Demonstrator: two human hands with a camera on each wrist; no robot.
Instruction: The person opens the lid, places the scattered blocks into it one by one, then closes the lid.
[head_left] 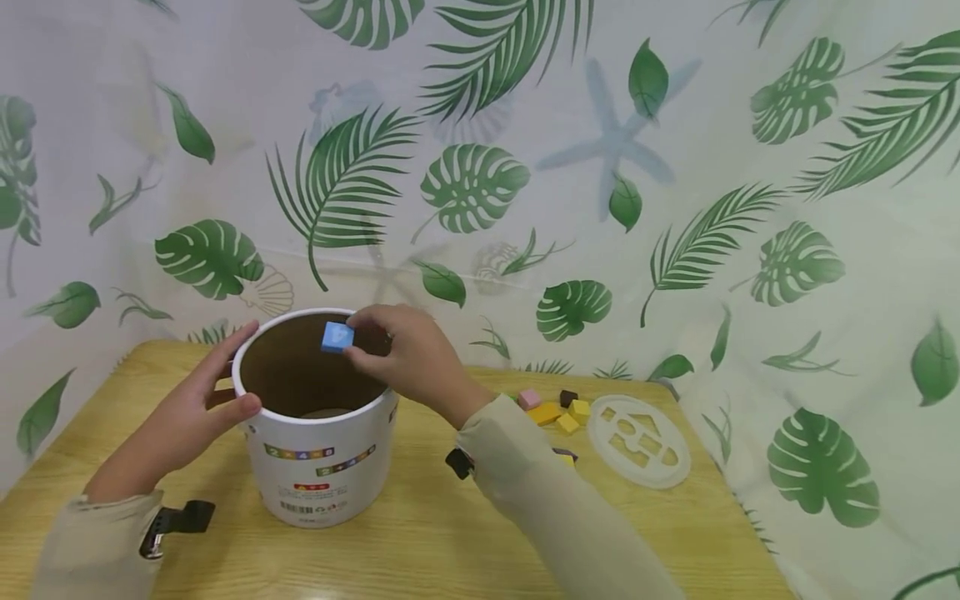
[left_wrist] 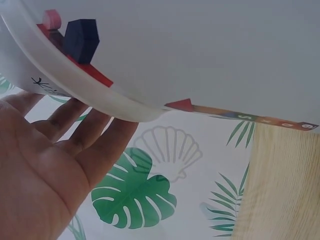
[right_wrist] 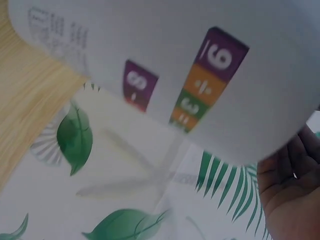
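Light is soft, even and bright across all three views, with no hard glare. In the head view the white bucket (head_left: 318, 454) casts only a faint shadow on the wooden table (head_left: 420, 533), and its brown inside is darker below the right hand (head_left: 408, 354). The leaf-print curtain (head_left: 675, 208) behind the hands looks slightly washed out and bows outward toward the edges, a wide-lens distortion. Both wrist views are hazy and low in contrast: the bucket wall, very close above the left hand (left_wrist: 47, 165), is out of focus, and the printed number blocks beside the right hand are blurred.
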